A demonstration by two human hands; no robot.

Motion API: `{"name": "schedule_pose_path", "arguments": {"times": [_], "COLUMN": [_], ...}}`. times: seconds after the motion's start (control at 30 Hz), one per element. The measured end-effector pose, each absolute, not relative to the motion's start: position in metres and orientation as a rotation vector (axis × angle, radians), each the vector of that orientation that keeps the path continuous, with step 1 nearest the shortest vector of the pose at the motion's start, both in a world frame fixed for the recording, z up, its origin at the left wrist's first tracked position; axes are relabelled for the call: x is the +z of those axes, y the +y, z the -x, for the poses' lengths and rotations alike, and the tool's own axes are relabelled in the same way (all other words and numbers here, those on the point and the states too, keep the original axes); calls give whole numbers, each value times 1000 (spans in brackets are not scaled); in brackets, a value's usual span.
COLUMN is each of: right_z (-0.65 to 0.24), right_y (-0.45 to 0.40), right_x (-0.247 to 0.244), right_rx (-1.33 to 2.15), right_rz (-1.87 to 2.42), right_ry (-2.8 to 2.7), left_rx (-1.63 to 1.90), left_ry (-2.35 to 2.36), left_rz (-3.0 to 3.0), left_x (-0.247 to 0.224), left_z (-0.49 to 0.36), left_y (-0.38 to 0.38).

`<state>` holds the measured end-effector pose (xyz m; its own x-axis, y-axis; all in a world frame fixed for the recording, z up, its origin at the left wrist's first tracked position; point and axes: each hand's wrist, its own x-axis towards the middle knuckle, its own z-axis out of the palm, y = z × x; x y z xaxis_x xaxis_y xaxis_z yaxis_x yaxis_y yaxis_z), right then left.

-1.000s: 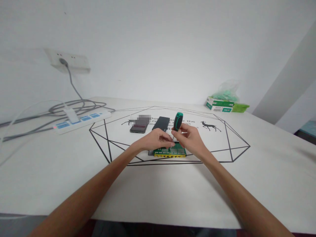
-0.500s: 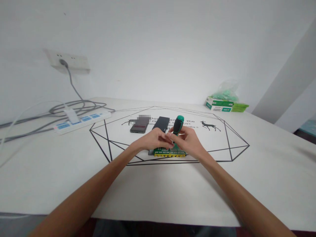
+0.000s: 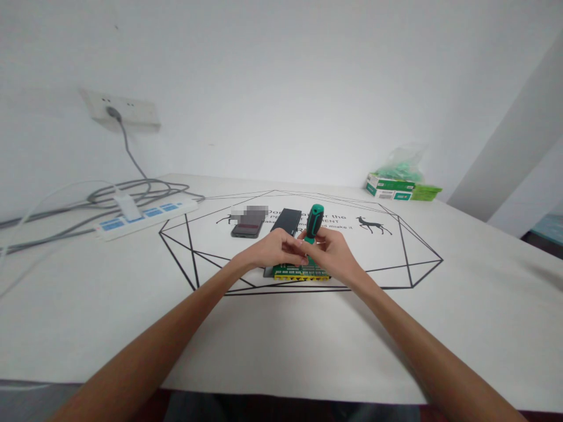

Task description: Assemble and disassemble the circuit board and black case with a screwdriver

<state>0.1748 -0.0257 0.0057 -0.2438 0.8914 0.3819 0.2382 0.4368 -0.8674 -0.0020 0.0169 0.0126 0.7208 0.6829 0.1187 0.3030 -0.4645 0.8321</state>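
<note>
A green circuit board (image 3: 295,271) with a yellow strip along its front edge lies under both hands. Above it stands a green and black screwdriver (image 3: 315,221), handle up and nearly upright. My right hand (image 3: 332,252) is closed on the screwdriver low down, near the bottom of the handle. Beside it my left hand (image 3: 281,247) is pinched together over the board, its fingertips at the screwdriver's lower part; what they grip is too small to make out. The screwdriver's tip is hidden by the fingers. A dark flat object (image 3: 288,219) lies just behind my left hand.
A phone (image 3: 247,225) lies left of the dark object on the white table (image 3: 281,340). Farther left are a white power strip (image 3: 149,218) and coiled grey cables (image 3: 145,186). Green and white boxes (image 3: 389,186) with a plastic bag (image 3: 402,164) stand at the back right.
The screwdriver handle has shifted slightly to the left and stands a little differently tilted. Both hands have stayed almost in place over the board.
</note>
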Motion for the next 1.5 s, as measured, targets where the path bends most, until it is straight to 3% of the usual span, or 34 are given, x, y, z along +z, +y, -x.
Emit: {"name": "schedule_pose_path", "arguments": {"times": [1.03, 1.5], "right_z": [-178, -178], "right_y": [-27, -28], "right_x": [11, 11], "right_rx": [728, 823], "right_rz": [1039, 964], "right_ry": [-1737, -1729], "left_rx": [584, 559], "left_ry": [685, 658], "left_rz": [-2077, -2079], "left_x": [12, 11], "left_z": [3, 2], "left_y": [17, 19]}}
